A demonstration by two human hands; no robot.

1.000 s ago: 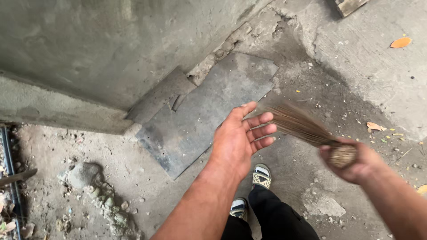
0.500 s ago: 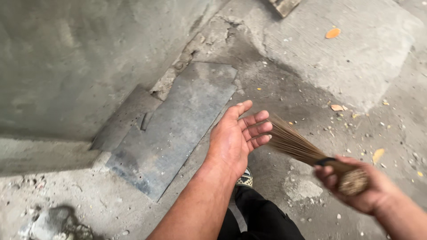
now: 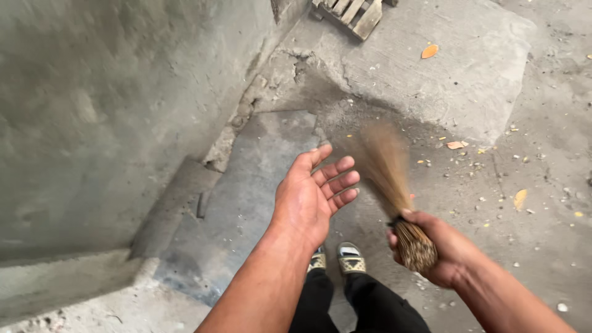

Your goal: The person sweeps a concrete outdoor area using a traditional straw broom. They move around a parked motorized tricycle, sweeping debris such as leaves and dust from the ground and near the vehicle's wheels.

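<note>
While the right hand (image 3: 441, 253) is wrapped tight around the bound butt end of a stick broom (image 3: 394, 185), the bristles fan out upward and to the left from that fist, blurred at their tips, over the dusty concrete floor (image 3: 542, 185). Its bundled base sits inside the grip, so the broom runs from the lower right of the view toward the centre. Beside it, the left hand (image 3: 308, 197) is spread wide and holds nothing, palm turned up and fingers (image 3: 336, 179) splayed toward the bristles; the fingertips lie just beside the bristle fan, and contact cannot be confirmed. Under the left hand lies a flat grey slab (image 3: 246, 203) set against the base of a rough concrete wall (image 3: 111, 111). Two sandalled feet (image 3: 336, 259) show between the forearms. Scattered dry leaves (image 3: 456, 145) and grit lie on the floor beyond the bristles, and a wooden pallet (image 3: 354, 12) sits at the top edge.
</note>
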